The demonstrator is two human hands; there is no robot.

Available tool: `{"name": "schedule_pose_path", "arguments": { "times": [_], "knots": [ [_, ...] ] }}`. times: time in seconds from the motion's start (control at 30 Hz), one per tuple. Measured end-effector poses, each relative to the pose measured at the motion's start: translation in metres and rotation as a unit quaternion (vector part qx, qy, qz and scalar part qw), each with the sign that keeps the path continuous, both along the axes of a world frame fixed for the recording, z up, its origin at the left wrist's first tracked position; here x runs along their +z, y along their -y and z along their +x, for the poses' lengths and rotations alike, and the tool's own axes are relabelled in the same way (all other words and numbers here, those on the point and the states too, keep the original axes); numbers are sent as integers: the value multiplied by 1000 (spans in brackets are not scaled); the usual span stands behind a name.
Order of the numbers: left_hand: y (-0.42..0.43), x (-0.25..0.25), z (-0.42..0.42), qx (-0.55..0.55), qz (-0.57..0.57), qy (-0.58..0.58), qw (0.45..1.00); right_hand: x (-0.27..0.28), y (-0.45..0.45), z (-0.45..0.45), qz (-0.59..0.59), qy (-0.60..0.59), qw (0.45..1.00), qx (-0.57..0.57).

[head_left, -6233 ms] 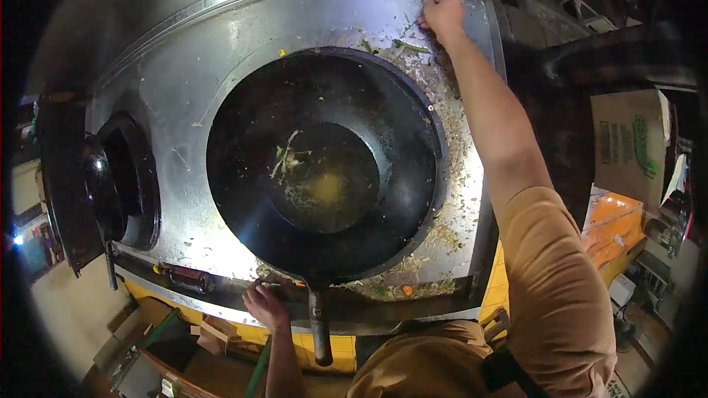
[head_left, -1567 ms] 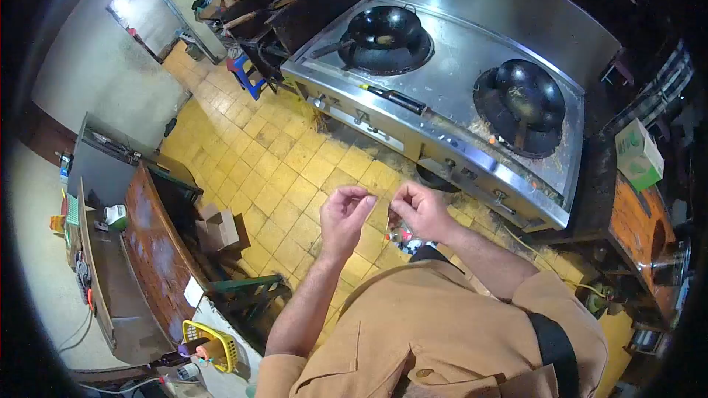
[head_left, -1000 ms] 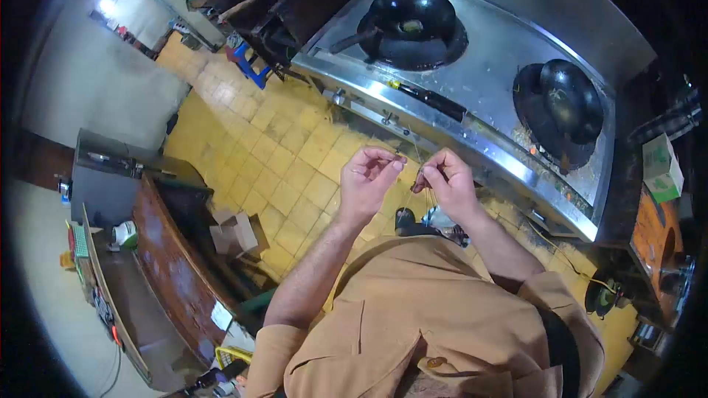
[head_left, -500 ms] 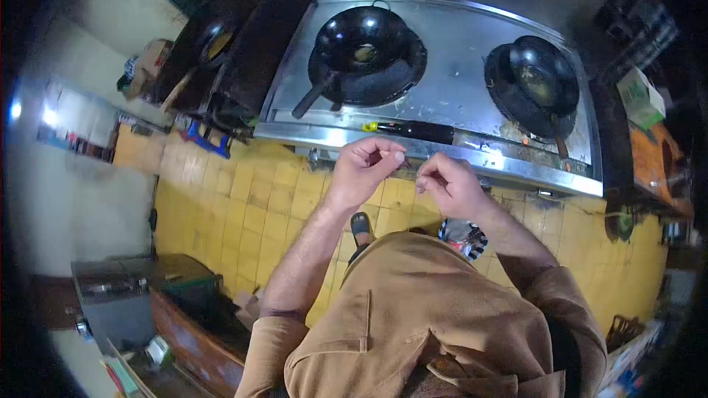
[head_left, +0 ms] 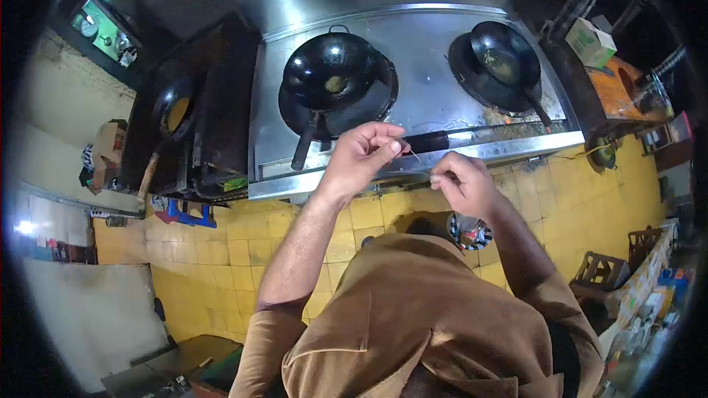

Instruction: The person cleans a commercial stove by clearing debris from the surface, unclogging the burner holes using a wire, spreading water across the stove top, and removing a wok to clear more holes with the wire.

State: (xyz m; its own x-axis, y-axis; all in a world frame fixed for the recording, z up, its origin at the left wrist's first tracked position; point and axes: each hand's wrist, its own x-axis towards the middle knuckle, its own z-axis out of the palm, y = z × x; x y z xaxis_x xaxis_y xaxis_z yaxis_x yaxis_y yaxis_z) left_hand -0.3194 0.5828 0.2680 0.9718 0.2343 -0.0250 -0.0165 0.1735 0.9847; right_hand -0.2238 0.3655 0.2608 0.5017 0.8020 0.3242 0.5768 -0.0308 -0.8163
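Observation:
My left hand (head_left: 365,158) is raised before the front edge of the stove (head_left: 420,88), its thumb and forefinger pinched together. From that pinch a thin, pale sliver (head_left: 415,155) sticks out; its kind cannot be made out. To the right, my right hand (head_left: 466,186) has curled fingers closed against the thumb, and whatever they hold is hidden or too small to name. A gap separates the two hands. Behind them a dark cylindrical object (head_left: 426,141) lies along the stove's front ledge, partly covered by my left hand.
A black wok (head_left: 330,66) sits on the left burner, handle toward me. Another wok (head_left: 507,55) rests on the right burner. Further left, a pan (head_left: 175,114) with a wooden handle stands on a dark unit. A white-green box (head_left: 591,43) is at right. Yellow tiles (head_left: 287,243) cover the floor.
The head view has shifted, showing more of the stove's back wall. My hands have moved slightly apart, and the thin sliver at my left fingertips now shows more clearly.

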Motion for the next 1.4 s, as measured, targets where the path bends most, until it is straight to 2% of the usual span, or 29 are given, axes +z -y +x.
{"name": "schedule_pose_path", "arguments": {
  "times": [0.07, 0.13, 0.2, 0.27, 0.3, 0.33, 0.4, 0.43, 0.53, 0.67, 0.7, 0.77, 0.8, 0.87, 0.93, 1.0, 1.13, 1.17, 1.2, 1.23, 1.27, 1.3, 1.33, 1.37, 1.4],
  "knots": [
    [-4, 0, 6, -23, -11, 22, 999, 3, -7, 1, -2, 13, 1000, -6],
    [-11, -5, 16, -40, 61, 30, 997, 7, -17, 7, -7, 61, 998, 8],
    [-19, -8, 26, -28, 79, 31, 996, 1, -23, 21, -18, 66, 997, 19],
    [-26, -12, 37, -15, 126, 23, 992, -6, -35, 34, 19, 31, 999, -25],
    [-28, -13, 44, -13, 142, 14, 990, -11, -40, 43, 21, -39, 999, -26],
    [-28, -13, 51, -11, 168, 4, 986, -19, -48, 54, 22, -41, 999, -15],
    [-28, -19, 70, -1, 125, 18, 992, -28, -63, 79, 36, 11, 999, 33],
    [-31, -19, 81, 4, 164, 0, 986, -28, -67, 88, -5, -39, 999, 24],
    [-42, -22, 109, 27, 226, -7, 974, -42, -82, 131, -15, -64, 996, 63],
    [-61, -38, 138, 88, 275, 0, 957, -47, -108, 183, 47, -13, 990, 133],
    [-66, -41, 143, 93, 291, 5, 952, -49, -109, 195, 3, -111, 977, 180],
    [-77, -47, 150, 91, 320, 38, 942, -47, -114, 211, -74, -304, 917, 247],
    [-81, -48, 153, 94, 319, 33, 942, -48, -119, 217, -76, -307, 915, 251],
    [-91, -50, 158, 88, 323, 55, 941, -51, -131, 229, -178, -379, 869, 264],
    [-107, -53, 162, 87, 335, 62, 936, -55, -142, 233, -176, -405, 859, 259],
    [-126, -56, 162, 77, 356, 83, 927, -58, -152, 235, -203, -391, 872, 213],
    [-169, -69, 151, 83, 328, 61, 939, -63, -169, 222, -236, -340, 899, 140],
    [-185, -76, 144, 101, 325, 67, 938, -66, -174, 218, -209, -257, 936, 119],
    [-202, -84, 136, 140, 342, 81, 926, -71, -176, 215, -211, -257, 936, 112],
    [-221, -95, 124, 164, 286, 28, 944, -79, -174, 212, -183, -278, 942, 44],
    [-245, -107, 114, 195, 301, 37, 933, -84, -173, 210, -153, -295, 943, -25],
    [-271, -146, 100, 242, 215, 6, 946, -87, -173, 207, -151, -313, 934, -84],
    [-301, -171, 88, 282, 243, 25, 928, -88, -174, 205, -152, -312, 933, -96],
    [-327, -185, 71, 288, 226, -111, 924, -88, -174, 204, -161, -302, 926, -157],
    [-353, -211, 59, 303, 312, -106, 894, -87, -171, 203, -171, -289, 916, -218]
  ]
}}
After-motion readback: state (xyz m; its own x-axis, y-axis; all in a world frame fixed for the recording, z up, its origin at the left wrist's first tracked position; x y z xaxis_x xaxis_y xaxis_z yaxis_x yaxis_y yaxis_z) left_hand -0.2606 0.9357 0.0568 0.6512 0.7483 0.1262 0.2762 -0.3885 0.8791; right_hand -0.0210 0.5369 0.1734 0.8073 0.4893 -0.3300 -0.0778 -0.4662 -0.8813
